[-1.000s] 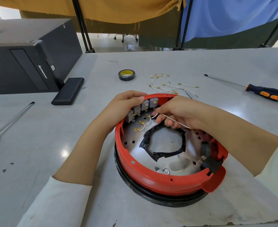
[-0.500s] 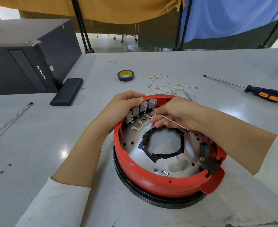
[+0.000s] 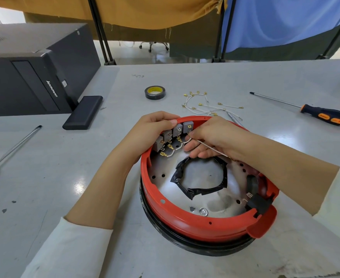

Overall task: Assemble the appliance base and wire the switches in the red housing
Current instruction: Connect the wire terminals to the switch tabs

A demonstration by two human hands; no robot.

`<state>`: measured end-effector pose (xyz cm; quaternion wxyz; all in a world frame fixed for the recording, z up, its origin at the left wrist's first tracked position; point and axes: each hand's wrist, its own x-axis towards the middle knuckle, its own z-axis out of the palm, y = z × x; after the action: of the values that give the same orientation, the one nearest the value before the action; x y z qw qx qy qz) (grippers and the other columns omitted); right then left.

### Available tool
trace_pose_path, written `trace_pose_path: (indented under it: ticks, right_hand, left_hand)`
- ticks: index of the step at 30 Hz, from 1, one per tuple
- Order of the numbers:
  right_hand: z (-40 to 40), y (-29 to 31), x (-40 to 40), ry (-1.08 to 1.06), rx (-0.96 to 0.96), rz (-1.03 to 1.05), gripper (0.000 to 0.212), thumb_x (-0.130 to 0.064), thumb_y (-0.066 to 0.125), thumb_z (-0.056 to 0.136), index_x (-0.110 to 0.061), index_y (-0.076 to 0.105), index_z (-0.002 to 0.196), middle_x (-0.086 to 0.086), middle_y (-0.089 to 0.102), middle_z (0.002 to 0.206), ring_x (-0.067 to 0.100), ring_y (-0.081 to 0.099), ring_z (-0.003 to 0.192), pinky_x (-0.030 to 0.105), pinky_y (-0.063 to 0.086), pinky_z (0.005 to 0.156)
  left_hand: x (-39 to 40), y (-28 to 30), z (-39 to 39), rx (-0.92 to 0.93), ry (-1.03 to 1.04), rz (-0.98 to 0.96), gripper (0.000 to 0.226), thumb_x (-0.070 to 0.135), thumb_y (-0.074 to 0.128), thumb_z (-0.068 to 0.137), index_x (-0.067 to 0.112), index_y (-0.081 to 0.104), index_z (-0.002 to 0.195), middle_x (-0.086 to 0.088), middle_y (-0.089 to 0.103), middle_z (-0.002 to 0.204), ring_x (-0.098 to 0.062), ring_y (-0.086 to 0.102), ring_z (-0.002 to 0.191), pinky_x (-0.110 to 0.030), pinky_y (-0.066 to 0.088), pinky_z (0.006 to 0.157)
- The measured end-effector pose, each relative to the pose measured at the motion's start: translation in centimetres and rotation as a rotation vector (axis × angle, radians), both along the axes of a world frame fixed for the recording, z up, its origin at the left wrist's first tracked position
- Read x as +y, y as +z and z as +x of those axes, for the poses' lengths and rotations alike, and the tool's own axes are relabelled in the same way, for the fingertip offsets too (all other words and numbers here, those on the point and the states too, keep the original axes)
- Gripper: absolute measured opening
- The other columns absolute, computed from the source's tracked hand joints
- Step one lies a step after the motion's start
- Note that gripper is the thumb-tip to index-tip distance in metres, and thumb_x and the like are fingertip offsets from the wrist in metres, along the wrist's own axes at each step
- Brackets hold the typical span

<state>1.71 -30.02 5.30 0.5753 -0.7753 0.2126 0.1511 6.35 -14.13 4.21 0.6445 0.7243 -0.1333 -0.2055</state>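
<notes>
Housing (image 3: 195, 225) (red, on black ring) sits on counter (image 3: 185, 77). Left hand (image 3: 149, 129) fingers curl over its rim at grey switches (image 3: 177, 130). Right hand (image 3: 211, 137) pinches white wire (image 3: 211, 147) at rightmost switch.

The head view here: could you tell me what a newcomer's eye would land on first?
The red housing in the near middle, on a black ring, draws the eye first. At its far rim the left hand grips a row of grey switches, and the right hand pinches a white wire at them. An orange-handled screwdriver lies far right.
</notes>
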Motion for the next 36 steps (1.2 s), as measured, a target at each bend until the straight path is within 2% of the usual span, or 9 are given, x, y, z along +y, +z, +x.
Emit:
trace_pose_path:
  ticks: [5,9,13,20,25,29,32,34,36]
  right_hand:
    - [0.2,0.1,0.2,-0.035,0.001,-0.024,0.021,-0.014,0.047,0.098,-0.005,0.060,0.084,0.000,0.064,0.045,0.009,0.061,0.039,0.014,0.043,0.034]
    - [0.5,0.1,0.4,-0.103,0.020,-0.003,0.021,-0.010,0.048,0.097,-0.006,0.060,0.080,0.001,0.064,0.049,0.007,0.059,0.037,0.014,0.042,0.034]
    - [0.5,-0.3,0.7,-0.082,-0.011,-0.026,0.020,-0.011,0.047,0.097,-0.005,0.060,0.083,0.000,0.065,0.047,0.010,0.061,0.039,0.015,0.042,0.034]
    - [-0.2,-0.1,0.4,0.125,-0.072,-0.280,0.021,-0.019,0.053,0.089,0.000,0.060,0.084,0.008,0.069,0.056,0.023,0.068,0.048,0.020,0.048,0.039]
    - [-0.2,-0.5,0.2,0.142,-0.091,-0.404,0.027,-0.026,0.048,0.086,-0.001,0.058,0.088,0.013,0.069,0.057,0.026,0.067,0.047,0.016,0.044,0.037]
    - [-0.3,0.2,-0.3,0.159,-0.033,-0.407,0.028,-0.027,0.046,0.089,-0.002,0.054,0.092,0.017,0.070,0.067,0.028,0.068,0.049,0.022,0.050,0.040]
    - [-1.3,0.7,-0.3,0.266,-0.185,-0.735,0.027,-0.030,0.046,0.088,-0.006,0.058,0.083,0.012,0.068,0.063,0.025,0.068,0.054,0.025,0.049,0.050]
    - [-2.1,1.0,0.0,0.303,-0.378,-1.118,0.024,-0.032,0.047,0.086,-0.013,0.061,0.083,0.005,0.065,0.074,0.026,0.064,0.072,0.025,0.037,0.050]
    - [-2.5,1.3,0.5,0.299,-0.497,-1.253,0.020,-0.034,0.048,0.088,-0.021,0.064,0.085,0.000,0.060,0.083,0.025,0.057,0.082,0.026,0.027,0.050]
  left_hand:
    - [0.0,0.0,-0.1,-0.002,0.006,0.001,0.017,0.011,0.059,0.092,0.013,0.070,0.104,-0.012,0.073,0.094,-0.021,0.068,0.078,-0.032,0.053,0.070]
    - [-0.1,0.0,-0.1,-0.030,0.012,0.018,0.017,0.011,0.060,0.091,0.012,0.070,0.105,-0.019,0.071,0.105,-0.023,0.067,0.087,-0.042,0.053,0.090]
    - [-0.1,0.0,0.0,-0.045,0.020,0.043,0.015,0.012,0.060,0.091,0.015,0.071,0.102,-0.018,0.071,0.106,-0.023,0.068,0.089,-0.045,0.052,0.095]
    - [0.1,0.1,-0.1,-0.033,-0.018,0.050,0.018,0.014,0.059,0.093,0.011,0.069,0.108,-0.015,0.072,0.101,-0.024,0.067,0.083,-0.039,0.053,0.080]
    - [0.0,0.3,-0.3,-0.042,-0.029,0.065,0.020,0.014,0.059,0.093,0.011,0.068,0.110,-0.017,0.071,0.107,-0.024,0.066,0.088,-0.043,0.051,0.091]
    - [0.0,0.3,-0.2,-0.033,-0.034,0.069,0.021,0.015,0.059,0.093,0.011,0.068,0.112,-0.017,0.071,0.107,-0.025,0.066,0.088,-0.042,0.051,0.087]
    - [-0.1,0.2,-0.1,-0.025,-0.036,0.062,0.022,0.015,0.059,0.093,0.011,0.067,0.112,-0.017,0.071,0.107,-0.027,0.067,0.090,-0.042,0.053,0.087]
    - [-0.1,0.1,-0.1,-0.032,-0.034,0.063,0.021,0.015,0.059,0.093,0.011,0.068,0.112,-0.017,0.071,0.107,-0.027,0.067,0.092,-0.044,0.053,0.091]
    - [-0.1,0.1,-0.2,-0.038,-0.032,0.057,0.020,0.014,0.059,0.092,0.011,0.068,0.110,-0.016,0.071,0.107,-0.025,0.067,0.092,-0.045,0.051,0.094]
